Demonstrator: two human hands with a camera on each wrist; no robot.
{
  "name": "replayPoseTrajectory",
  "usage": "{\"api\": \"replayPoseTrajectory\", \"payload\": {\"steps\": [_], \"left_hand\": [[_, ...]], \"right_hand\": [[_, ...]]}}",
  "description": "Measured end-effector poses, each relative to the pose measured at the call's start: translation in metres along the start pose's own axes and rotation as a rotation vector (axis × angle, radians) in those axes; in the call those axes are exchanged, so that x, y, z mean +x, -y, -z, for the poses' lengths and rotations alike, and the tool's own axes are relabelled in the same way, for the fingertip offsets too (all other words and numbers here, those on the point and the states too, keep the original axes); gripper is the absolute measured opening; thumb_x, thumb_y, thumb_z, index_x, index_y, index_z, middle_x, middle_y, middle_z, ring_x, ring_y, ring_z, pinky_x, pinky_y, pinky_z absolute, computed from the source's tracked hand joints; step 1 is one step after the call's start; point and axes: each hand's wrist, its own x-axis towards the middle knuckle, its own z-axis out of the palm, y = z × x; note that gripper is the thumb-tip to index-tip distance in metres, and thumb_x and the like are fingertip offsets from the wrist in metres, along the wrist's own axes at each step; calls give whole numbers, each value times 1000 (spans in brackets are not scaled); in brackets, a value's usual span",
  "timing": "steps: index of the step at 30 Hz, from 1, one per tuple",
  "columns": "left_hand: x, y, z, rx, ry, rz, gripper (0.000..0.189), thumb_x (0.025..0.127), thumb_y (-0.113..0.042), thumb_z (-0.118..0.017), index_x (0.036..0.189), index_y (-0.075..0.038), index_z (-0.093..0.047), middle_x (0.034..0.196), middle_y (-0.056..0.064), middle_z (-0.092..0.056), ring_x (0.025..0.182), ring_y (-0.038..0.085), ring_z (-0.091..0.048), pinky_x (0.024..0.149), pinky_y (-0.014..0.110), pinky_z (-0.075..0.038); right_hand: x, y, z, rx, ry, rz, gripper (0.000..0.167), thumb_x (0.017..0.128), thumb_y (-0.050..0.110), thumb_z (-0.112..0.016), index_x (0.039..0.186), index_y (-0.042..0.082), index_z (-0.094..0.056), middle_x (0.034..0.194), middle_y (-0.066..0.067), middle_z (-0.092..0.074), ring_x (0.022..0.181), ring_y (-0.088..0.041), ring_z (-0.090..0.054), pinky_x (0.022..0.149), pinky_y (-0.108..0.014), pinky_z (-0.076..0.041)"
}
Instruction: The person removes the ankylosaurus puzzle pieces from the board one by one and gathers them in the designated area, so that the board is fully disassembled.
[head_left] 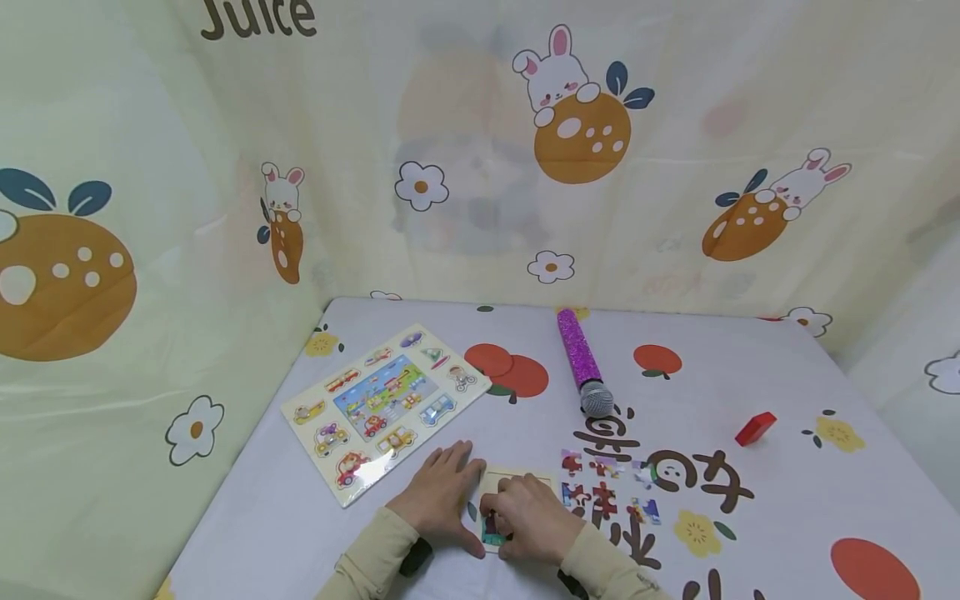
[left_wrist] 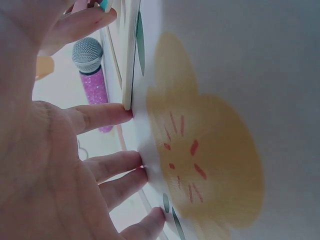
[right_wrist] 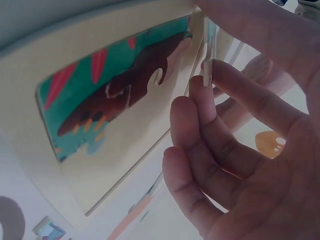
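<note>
A small wooden puzzle tray (head_left: 517,472) lies between my hands at the near side of the table. Joined pieces with a dark red animal on green (right_wrist: 102,95) fill one side of its recess; bare wood shows beside them. My right hand (head_left: 538,518) is over the tray, pinching a thin puzzle piece (right_wrist: 208,52) between thumb and forefinger, seen edge-on in the right wrist view. The left hand (head_left: 438,498) rests on the table at the tray's left, fingers extended. One fingertip (left_wrist: 122,114) touches the tray's corner.
Several loose puzzle pieces (head_left: 603,500) lie right of the tray. A larger vehicle picture board (head_left: 315,433) is at the left. Farther back lies a purple glitter microphone (head_left: 577,350); a red block (head_left: 756,428) stands at the right. Patterned curtains (head_left: 480,167) surround the table.
</note>
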Motion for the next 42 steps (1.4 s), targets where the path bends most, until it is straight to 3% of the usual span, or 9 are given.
{"api": "replayPoseTrajectory", "payload": {"steps": [8, 19, 25, 31, 37, 42], "left_hand": [[0, 1, 0, 5, -10, -7, 110, 50, -67, -83, 140, -17, -45, 152, 14, -33, 143, 30, -27, 117, 48, -24], [1, 2, -2, -6, -6, -6, 110, 51, -68, -82, 141, -17, -44, 153, 13, -32, 143, 30, -26, 118, 48, -23], [1, 2, -4, -4, -5, -5, 111, 50, -69, -82, 141, -18, -44, 153, 13, -31, 144, 29, -25, 118, 47, -22], [2, 3, -4, 11, -1, -4, 111, 50, -70, -81, 141, -19, -44, 153, 13, -31, 143, 29, -26, 118, 48, -22], [3, 2, -4, 23, 10, 2, 112, 51, -70, -81, 142, -19, -42, 154, 12, -30, 144, 29, -25, 118, 47, -22], [2, 1, -3, 46, 8, -1, 112, 51, -71, -81, 142, -18, -42, 154, 13, -30, 144, 29, -25, 118, 48, -23]], "right_hand": [[2, -1, 2, 49, 22, -6, 37, 66, 26, -87, 99, 18, -71, 78, 14, -58, 67, -1, -45, 70, -25, -45], [1, -4, 2, 73, -22, -3, 27, 68, 14, -81, 93, 19, -72, 74, 14, -56, 65, -3, -44, 66, -24, -41], [-4, -10, 10, 31, -77, -37, 31, 68, 22, -84, 96, 18, -71, 77, 9, -57, 66, -5, -45, 67, -29, -46], [-9, -17, 18, 71, -77, -89, 34, 71, 25, -83, 101, 15, -72, 81, 6, -59, 68, -7, -47, 69, -31, -47], [-23, -30, 19, 69, -135, -111, 30, 71, 28, -82, 96, 15, -72, 76, 8, -56, 65, -7, -43, 57, -23, -38], [-44, -51, 21, 31, -194, -115, 27, 69, 21, -82, 93, 15, -71, 76, 10, -56, 66, -4, -44, 58, -23, -40]]}}
